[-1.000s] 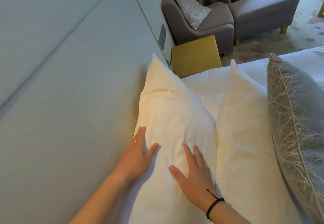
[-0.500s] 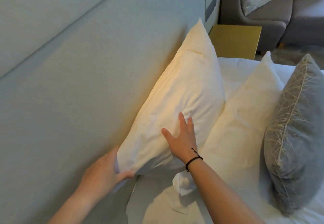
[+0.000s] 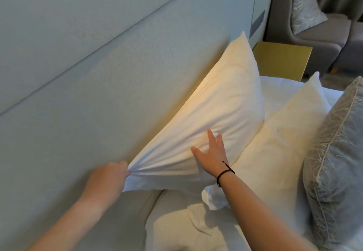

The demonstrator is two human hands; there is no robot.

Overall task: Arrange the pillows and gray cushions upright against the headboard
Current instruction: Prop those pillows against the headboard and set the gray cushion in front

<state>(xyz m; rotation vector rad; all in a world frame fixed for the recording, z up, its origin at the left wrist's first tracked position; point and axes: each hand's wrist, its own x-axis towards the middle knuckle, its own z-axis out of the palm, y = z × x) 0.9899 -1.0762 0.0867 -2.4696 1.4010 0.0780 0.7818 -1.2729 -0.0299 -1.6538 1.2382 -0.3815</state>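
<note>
A white pillow [image 3: 222,105] stands on edge against the pale grey-green headboard [image 3: 98,74]. My left hand [image 3: 110,174] pinches its near corner, the cloth bunched between fingers and thumb. My right hand [image 3: 212,152], with a black wrist cord, lies flat with spread fingers on the pillow's front face. A second white pillow [image 3: 279,142] leans upright behind it, to the right. A gray cushion [image 3: 337,164] with pale straw-like embroidery stands upright at the far right edge.
White bedding [image 3: 188,223] lies rumpled below my arms. A gold bedside table [image 3: 282,60] stands past the pillows. A gray armchair [image 3: 314,31] with a patterned cushion [image 3: 304,7] sits in the far corner by a curtain.
My left hand went from lying flat on the pillow to closing on its near corner and pulling the cloth taut. My right hand stayed pressed on the front. The view moved back.
</note>
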